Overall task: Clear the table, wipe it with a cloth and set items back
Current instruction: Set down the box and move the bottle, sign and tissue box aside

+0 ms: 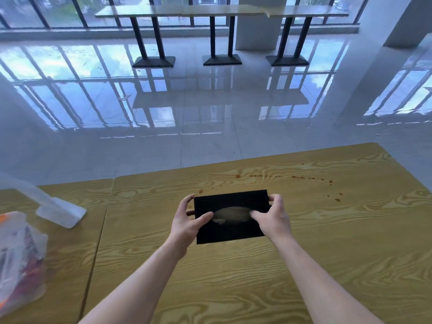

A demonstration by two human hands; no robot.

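Observation:
A black rectangular tissue box (230, 230) with an oval opening in its top is held over the middle of the yellow wood-grain table (280, 277). My left hand (187, 222) grips its left end, thumb on top and fingers behind. My right hand (272, 217) grips its right end the same way. I cannot tell whether the box touches the tabletop. A trail of brown drops (304, 178) runs across the far right part of the table, with one drop just beyond the box.
On the adjoining table to the left lie a clear plastic container (58, 211) and a plastic bag (18, 258) with red and orange contents. Beyond the table is glossy tiled floor; a long high counter (210, 12) on black legs stands by the windows.

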